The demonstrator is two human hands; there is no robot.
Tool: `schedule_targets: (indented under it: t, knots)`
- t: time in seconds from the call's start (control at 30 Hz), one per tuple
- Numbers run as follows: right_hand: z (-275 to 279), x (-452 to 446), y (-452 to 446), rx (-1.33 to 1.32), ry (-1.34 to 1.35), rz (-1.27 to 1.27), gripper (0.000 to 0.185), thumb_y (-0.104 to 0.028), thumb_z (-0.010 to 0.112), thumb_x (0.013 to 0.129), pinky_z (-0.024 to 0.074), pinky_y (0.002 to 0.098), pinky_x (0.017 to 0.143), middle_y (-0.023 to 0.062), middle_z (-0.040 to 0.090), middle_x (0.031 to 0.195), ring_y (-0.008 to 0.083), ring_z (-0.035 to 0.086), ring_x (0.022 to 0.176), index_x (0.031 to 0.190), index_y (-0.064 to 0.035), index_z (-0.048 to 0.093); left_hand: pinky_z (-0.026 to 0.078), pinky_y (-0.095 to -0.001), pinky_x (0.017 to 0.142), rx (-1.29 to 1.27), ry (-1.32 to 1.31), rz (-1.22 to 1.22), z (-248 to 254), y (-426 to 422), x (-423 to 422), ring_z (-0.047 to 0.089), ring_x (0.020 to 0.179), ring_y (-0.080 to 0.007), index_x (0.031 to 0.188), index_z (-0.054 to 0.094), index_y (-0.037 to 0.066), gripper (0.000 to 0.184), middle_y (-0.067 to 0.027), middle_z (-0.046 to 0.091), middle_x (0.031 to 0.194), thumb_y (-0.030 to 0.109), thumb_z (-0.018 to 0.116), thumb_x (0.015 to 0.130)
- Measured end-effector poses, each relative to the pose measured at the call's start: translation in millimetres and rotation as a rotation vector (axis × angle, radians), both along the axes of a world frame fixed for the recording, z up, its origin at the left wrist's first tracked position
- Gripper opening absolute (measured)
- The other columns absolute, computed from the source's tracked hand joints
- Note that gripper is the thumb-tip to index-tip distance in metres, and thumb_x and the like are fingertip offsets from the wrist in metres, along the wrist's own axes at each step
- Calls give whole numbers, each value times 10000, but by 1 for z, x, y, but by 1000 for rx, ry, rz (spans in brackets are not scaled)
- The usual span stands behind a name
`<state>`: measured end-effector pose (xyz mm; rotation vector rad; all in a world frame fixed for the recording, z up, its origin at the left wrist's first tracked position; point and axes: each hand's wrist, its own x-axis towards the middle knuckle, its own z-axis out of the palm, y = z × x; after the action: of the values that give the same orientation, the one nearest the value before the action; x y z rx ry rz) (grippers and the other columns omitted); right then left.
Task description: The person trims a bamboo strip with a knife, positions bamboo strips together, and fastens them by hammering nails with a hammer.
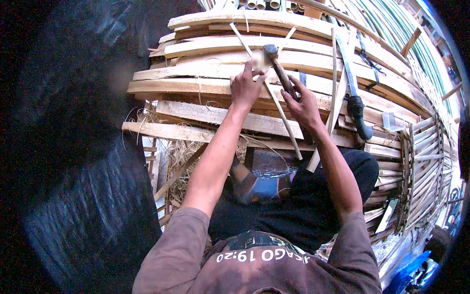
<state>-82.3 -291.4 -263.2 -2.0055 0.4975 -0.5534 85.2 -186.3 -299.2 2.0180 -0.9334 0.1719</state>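
My left hand (246, 86) is closed in a pinch where two thin wooden strips cross; one strip (284, 117) slants down to the right from its fingers. A small blurred patch covers the spot just above the fingertips. In my right hand (304, 104) is a hammer (284, 76), gripped by its dark wooden handle, with the metal head up beside the crossing strips. Rough wooden planks (196, 87) lie under both hands. Right of my right hand, a machete (348, 71) with a dark handle rests on the planks.
Long pale strips (334, 98) lie between my right hand and the machete. A small clear plastic box (390, 121) sits at the right. Dark sheeting (93, 196) hangs at the left. Bamboo poles (409, 46) stretch across the upper right, and shavings (183, 164) lie below the planks.
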Motion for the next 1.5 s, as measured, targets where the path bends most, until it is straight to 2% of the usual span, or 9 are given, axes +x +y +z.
schedule_targets:
  t: [0.07, 0.23, 0.33, 0.6, 0.7, 1.0, 1.07, 1.43, 1.5]
  knots:
    - [-5, 9, -10, -170, -54, 15, 500, -176, 653, 904, 494, 291, 684, 108, 669, 886, 140, 591, 745, 1368, -69, 500, 408, -481, 765, -11, -8, -8, -2, 0, -1, 692, 897, -279, 1217, 465, 167, 481, 0, 744, 905, 254, 732, 826]
    - [-5, 6, -14, -157, 52, 44, 491, -184, 648, 901, 492, 318, 741, 145, 666, 881, 170, 598, 777, 1361, -72, 516, 417, -446, 704, -61, -136, -2, -8, -1, 1, 685, 756, -279, 1007, 639, 171, 201, -56, 711, 774, 253, 702, 835]
    - [-13, 10, -17, -179, -2, 22, 482, -214, 655, 877, 504, 386, 736, 241, 630, 837, 320, 649, 754, 1317, -61, 532, 529, -389, 636, -45, -171, 42, -7, 0, -1, 693, 687, -272, 879, 703, 101, 149, -86, 715, 765, 239, 716, 823]
    - [-20, 14, -18, -199, -66, 18, 482, -225, 673, 859, 511, 406, 731, 258, 643, 833, 372, 671, 781, 1300, -77, 548, 521, -389, 647, -195, -189, -33, -5, 3, 0, 674, 715, -307, 894, 752, 89, 127, -139, 708, 799, 184, 704, 826]
    - [-18, 12, -17, -192, -55, 4, 480, -230, 680, 855, 513, 413, 728, 256, 645, 833, 370, 675, 784, 1291, -73, 554, 541, -355, 760, -243, -99, -11, -11, 0, 5, 710, 849, -256, 976, 760, 94, 202, -135, 732, 913, 224, 731, 824]
    - [-10, 9, -15, -170, -22, 20, 460, -219, 674, 855, 513, 419, 723, 243, 657, 825, 368, 674, 772, 1283, -96, 560, 521, -390, 689, -234, -211, -12, -14, -2, 7, 673, 734, -299, 916, 759, 91, 140, -129, 719, 837, 175, 716, 814]
    - [-6, 9, -14, -124, 49, 30, 503, -187, 655, 877, 494, 344, 842, 214, 690, 987, 223, 659, 904, 1341, -40, 528, 520, -388, 685, -229, -189, -14, -14, -1, 7, 671, 726, -302, 910, 759, 89, 134, -131, 717, 833, 168, 716, 811]
    - [-8, 10, -15, -147, 97, 22, 497, -210, 665, 882, 494, 360, 858, 228, 686, 1030, 261, 673, 948, 1331, -40, 534, 526, -353, 764, -163, -150, -26, -11, 1, 6, 685, 824, -251, 979, 766, 105, 222, -112, 737, 897, 243, 739, 807]
    - [-10, 10, -15, -149, 94, 20, 499, -213, 667, 883, 494, 362, 859, 230, 685, 1036, 263, 674, 953, 1331, -39, 532, 513, -381, 700, -241, -254, -35, -10, 0, 5, 663, 701, -303, 891, 752, 77, 117, -120, 722, 839, 129, 717, 792]
